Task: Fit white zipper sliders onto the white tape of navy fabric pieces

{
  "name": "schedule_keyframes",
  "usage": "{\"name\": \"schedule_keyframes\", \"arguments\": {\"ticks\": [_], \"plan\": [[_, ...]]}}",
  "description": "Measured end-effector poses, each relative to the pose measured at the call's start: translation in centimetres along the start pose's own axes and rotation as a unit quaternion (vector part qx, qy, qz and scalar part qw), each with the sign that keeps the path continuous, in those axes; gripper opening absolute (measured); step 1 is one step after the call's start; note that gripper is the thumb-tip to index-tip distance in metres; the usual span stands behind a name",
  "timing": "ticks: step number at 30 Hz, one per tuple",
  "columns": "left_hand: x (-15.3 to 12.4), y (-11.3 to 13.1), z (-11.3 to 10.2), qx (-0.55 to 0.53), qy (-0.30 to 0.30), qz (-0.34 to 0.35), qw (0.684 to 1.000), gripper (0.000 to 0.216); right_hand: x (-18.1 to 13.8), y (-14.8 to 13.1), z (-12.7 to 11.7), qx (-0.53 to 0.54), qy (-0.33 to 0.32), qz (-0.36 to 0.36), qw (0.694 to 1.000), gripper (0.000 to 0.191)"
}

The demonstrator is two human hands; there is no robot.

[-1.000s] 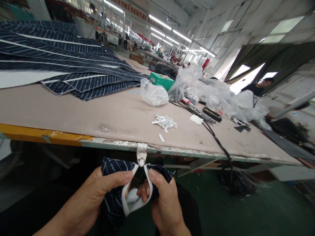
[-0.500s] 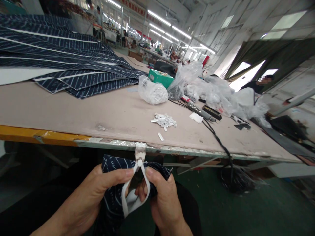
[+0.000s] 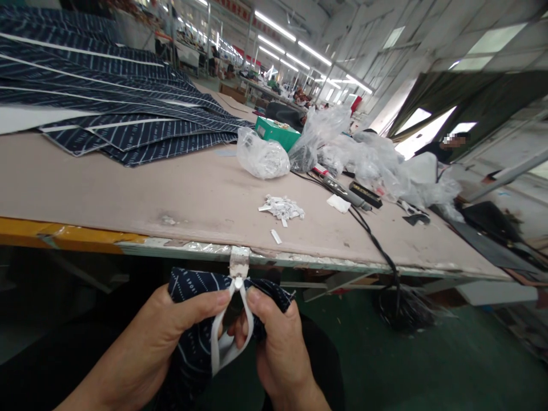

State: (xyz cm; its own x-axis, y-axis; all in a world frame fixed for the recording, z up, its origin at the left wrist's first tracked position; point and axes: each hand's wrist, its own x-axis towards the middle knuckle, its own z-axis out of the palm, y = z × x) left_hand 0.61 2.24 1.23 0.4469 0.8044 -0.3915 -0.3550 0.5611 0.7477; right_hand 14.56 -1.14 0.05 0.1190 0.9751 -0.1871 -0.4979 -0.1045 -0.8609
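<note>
Below the table edge both my hands pinch a dark blue striped fabric piece point(image 3: 194, 342) with a white zipper tape point(image 3: 215, 337) along its opening. My left hand point(image 3: 171, 331) grips the left side with thumb on top. My right hand point(image 3: 278, 337) is closed on the right side. The two white tape ends meet at a small metal fixture point(image 3: 238, 268) fastened to the front edge of the table point(image 3: 128, 188).
Stacked navy striped fabric panels point(image 3: 107, 108) cover the table's far left. A pile of small white pieces point(image 3: 281, 208), clear plastic bags point(image 3: 262, 157), a green box point(image 3: 276, 132), a black cable point(image 3: 372, 240) and tools lie further right. Another person point(image 3: 445, 147) sits at far right.
The two white tape ends have drawn together and up to the metal fixture at the table edge. My hands moved slightly closer to each other.
</note>
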Motion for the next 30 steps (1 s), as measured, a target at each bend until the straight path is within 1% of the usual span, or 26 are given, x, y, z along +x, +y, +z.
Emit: {"name": "schedule_keyframes", "arguments": {"ticks": [3, 5, 9, 11, 14, 17, 18, 20, 23, 25, 27, 28, 29, 30], "plan": [[0.4, -0.1, 0.2, 0.009, 0.018, 0.022, 1.000, 0.025, 0.4, 0.2, 0.1, 0.013, 0.001, -0.010, 1.000, 0.031], [0.6, 0.0, 0.4, 0.017, 0.029, 0.031, 0.999, 0.025, 0.8, 0.4, 0.3, 0.018, -0.002, -0.018, 1.000, 0.032], [0.9, 0.2, 0.5, 0.016, 0.058, 0.016, 0.998, 0.025, 1.0, 0.6, -0.2, 0.008, -0.008, -0.020, 1.000, 0.028], [0.8, 0.2, 0.0, 0.020, 0.069, 0.000, 0.997, 0.029, 0.7, 0.4, -1.0, -0.021, -0.012, -0.021, 0.999, 0.025], [0.4, -0.1, -1.2, 0.020, 0.076, -0.033, 0.996, 0.042, -0.2, -0.2, -2.5, -0.097, -0.034, -0.023, 0.994, 0.026], [-0.5, -0.9, -2.5, 0.062, 0.051, -0.060, 0.995, 0.045, -1.2, -0.4, -3.7, -0.143, -0.055, -0.007, 0.988, 0.031], [-0.8, -1.2, -2.7, 0.083, 0.040, -0.065, 0.994, 0.044, -1.4, -0.3, -3.9, -0.149, -0.049, -0.003, 0.988, 0.033], [-1.5, -1.9, -2.8, 0.103, 0.037, -0.063, 0.992, 0.044, -1.9, 0.1, -4.0, -0.157, -0.020, -0.004, 0.987, 0.035], [-2.4, -2.4, -2.0, 0.070, 0.061, -0.054, 0.994, 0.046, -2.4, 0.4, -3.6, -0.185, 0.025, -0.015, 0.982, 0.037], [-2.4, -1.9, -1.3, 0.064, 0.079, -0.050, 0.994, 0.049, -2.3, -0.1, -3.0, -0.193, 0.039, -0.021, 0.980, 0.035], [-2.0, -0.9, -0.6, 0.098, 0.097, -0.028, 0.990, 0.048, -1.5, -1.2, -2.2, -0.199, 0.045, -0.036, 0.978, 0.031], [-1.5, -0.2, -0.3, 0.132, 0.112, -0.001, 0.985, 0.046, -0.9, -1.8, -1.8, -0.212, 0.049, -0.050, 0.975, 0.028], [-1.0, 0.6, 0.1, 0.176, 0.130, 0.037, 0.975, 0.041, -0.2, -2.5, -1.3, -0.235, 0.055, -0.072, 0.968, 0.025], [-0.4, 1.5, 0.4, 0.227, 0.153, 0.086, 0.958, 0.035, 0.6, -3.3, -0.9, -0.267, 0.063, -0.099, 0.957, 0.023]]}}
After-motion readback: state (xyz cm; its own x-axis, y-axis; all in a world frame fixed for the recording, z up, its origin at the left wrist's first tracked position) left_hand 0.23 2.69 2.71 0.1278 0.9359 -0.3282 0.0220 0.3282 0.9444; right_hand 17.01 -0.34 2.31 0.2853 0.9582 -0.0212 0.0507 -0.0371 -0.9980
